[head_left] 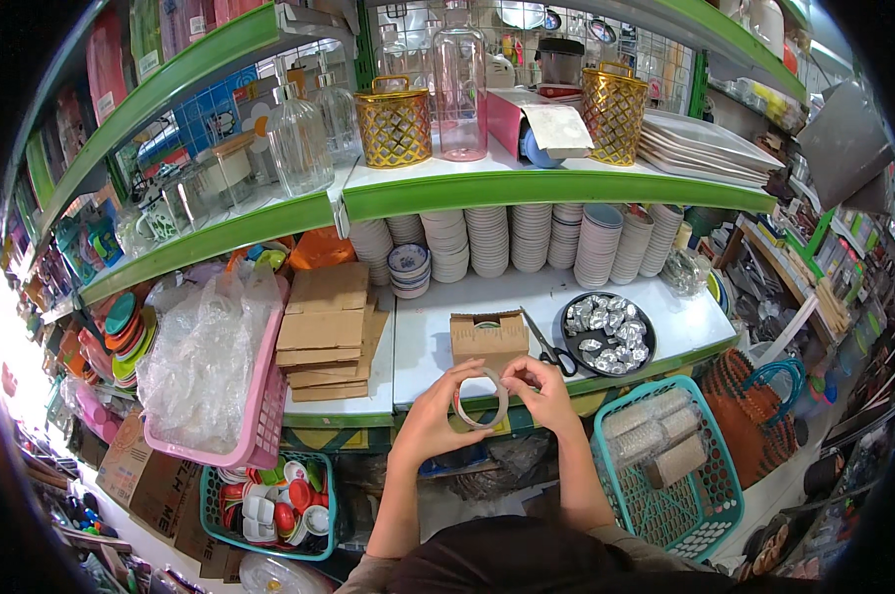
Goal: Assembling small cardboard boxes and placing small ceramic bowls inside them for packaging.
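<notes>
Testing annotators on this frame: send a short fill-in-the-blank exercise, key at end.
The left hand and right hand are on a ring-shaped roll of ____.
The scissors lie between the cardboard box and a round tray coloured ____.
The stack of flat cardboard lies to the box's ____.
Clear plastic wrap sits in a basket coloured ____.

Missing words: tape; black; left; pink.

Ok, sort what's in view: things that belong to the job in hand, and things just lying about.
Likely in the job:
- tape roll, held in the left hand, right hand at its edge
- cardboard box
- scissors

Apparently just lying about:
- stacked bowls
- gold lattice containers
- white trays
</notes>
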The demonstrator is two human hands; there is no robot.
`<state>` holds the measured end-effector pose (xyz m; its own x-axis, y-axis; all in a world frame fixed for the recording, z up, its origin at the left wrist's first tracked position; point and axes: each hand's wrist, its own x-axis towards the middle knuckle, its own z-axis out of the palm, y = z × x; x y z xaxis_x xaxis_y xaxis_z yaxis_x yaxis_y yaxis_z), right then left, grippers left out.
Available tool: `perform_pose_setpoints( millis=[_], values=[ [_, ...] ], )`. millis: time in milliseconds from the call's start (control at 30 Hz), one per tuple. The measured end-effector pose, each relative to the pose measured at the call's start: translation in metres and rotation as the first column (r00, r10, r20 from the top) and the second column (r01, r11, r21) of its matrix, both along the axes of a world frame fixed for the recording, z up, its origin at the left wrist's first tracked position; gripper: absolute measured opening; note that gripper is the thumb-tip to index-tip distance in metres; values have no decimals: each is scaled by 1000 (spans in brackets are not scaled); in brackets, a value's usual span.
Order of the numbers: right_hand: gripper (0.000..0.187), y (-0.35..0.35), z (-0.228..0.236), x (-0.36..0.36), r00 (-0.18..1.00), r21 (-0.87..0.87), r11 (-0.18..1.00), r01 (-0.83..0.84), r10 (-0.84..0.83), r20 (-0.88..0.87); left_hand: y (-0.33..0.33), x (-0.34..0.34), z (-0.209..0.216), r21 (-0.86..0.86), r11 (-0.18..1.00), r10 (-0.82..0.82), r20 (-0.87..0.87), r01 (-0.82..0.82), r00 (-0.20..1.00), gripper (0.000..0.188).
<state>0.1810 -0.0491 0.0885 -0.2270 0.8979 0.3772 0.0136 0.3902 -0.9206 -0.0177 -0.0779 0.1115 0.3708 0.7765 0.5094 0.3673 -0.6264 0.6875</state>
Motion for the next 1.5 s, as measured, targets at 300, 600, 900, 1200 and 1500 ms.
perform_pose_setpoints(
  millis=[300,600,900,1200,1500],
  values=[
    [4,2,-9,-2,997,-76,997,3,-9,-74,1,0,-8,-89,996,6,-42,-10,999,91],
    [5,12,-22,-12,957,-78,984,157,-171,-233,4,7,-13,-144,984,88,-139,-108,986,95],
    [6,33,-14,-15,905,345,853,392,-424,20,11,22,-16,-301,946,61,-190,-118,980,74],
    [9,80,1,-27,888,452,831,324,-432,159,40,40,-45,-330,936,202,212,-124,956,50],
    [13,116,-1,-39,928,402,900,172,-285,241,69,33,-58,-542,840,247,422,24,872,54]
  ],
)
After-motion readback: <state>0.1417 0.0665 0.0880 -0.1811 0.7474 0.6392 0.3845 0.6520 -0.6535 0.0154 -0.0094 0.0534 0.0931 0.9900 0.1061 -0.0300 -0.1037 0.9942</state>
